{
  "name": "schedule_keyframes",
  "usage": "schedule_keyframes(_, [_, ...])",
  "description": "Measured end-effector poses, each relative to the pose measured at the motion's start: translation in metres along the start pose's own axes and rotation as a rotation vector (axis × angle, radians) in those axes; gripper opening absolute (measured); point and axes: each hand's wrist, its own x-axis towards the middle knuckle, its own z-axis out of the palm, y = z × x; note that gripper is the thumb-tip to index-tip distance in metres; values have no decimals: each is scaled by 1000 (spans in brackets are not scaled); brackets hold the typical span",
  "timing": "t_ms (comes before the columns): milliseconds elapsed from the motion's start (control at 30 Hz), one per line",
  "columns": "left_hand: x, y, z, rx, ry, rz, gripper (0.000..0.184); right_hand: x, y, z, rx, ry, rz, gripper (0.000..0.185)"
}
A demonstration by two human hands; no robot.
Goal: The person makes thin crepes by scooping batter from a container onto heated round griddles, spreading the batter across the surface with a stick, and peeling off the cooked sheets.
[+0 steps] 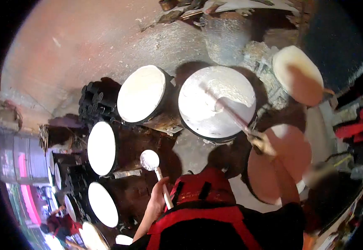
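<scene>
My right hand [264,146] is closed around the end of a long-handled stirring tool [234,118]. Its far end rests in thick white stuff in a large round tub [196,125], where smears and ridges show; the tip is covered or blurred. My left hand [157,200] grips the pale handle of a round-headed ladle [149,160]. The ladle's head is white-coated and points away from me, above the floor and apart from the tub.
Around me stand several round vessels with white tops, including one at left [141,93], one at far right [294,68] and a shadowed one by my right arm [275,166]. Dark bundled rods [94,102] lie at left. A person in red [62,223] is at lower left.
</scene>
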Motion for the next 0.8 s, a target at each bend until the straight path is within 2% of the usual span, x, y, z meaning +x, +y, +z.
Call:
schedule_keyframes(33, [-32,13,34,48,44,22,21,3,12,11,43,154,-12,35])
schedule_keyframes(67, [-19,16,23,69,-87,34,21,13,39,19,163,172,-135,34])
schedule_keyframes(100, [-13,25,19,129,-93,-11,22,-7,7,39,-9,131,-11,34])
schedule_keyframes(167, [8,44,-1,214,-171,-82,22,-16,66,45,-9,-28,60,31])
schedule_keyframes(233, [39,62,-30,234,-325,-142,21,-74,75,52,32,-94,128,30])
schedule_keyframes(333, [26,77,-37,273,-236,28,21,-150,75,79,146,55,148,30])
schedule_keyframes(367, [17,86,-41,243,-208,-107,21,-155,80,99,193,135,135,31])
schedule_keyframes(400, [25,92,-55,274,-224,-101,21,-151,86,123,237,210,113,31])
schedule_keyframes(467, [46,99,-90,330,-253,-87,22,-112,101,188,327,317,34,33])
schedule_keyframes(500, [58,95,-107,329,-189,58,19,-81,105,224,369,341,-8,34])
schedule_keyframes(600, [21,116,-131,216,-304,-97,22,50,92,328,491,366,-190,37])
schedule_keyframes(633, [49,112,-166,262,-360,-81,29,97,79,355,539,373,-255,39])
schedule_keyframes(667, [45,107,-180,276,-212,21,35,140,63,376,606,391,-302,40])
schedule_keyframes(700, [46,103,-198,226,-205,21,37,174,47,394,687,422,-315,41])
schedule_keyframes(733, [49,101,-215,176,-197,23,39,197,30,407,792,488,-303,35])
schedule_keyframes(767, [57,97,-232,164,-197,60,44,210,17,411,592,589,-74,31])
schedule_keyframes(800, [65,94,-243,154,-195,97,49,223,31,416,712,602,-138,25])
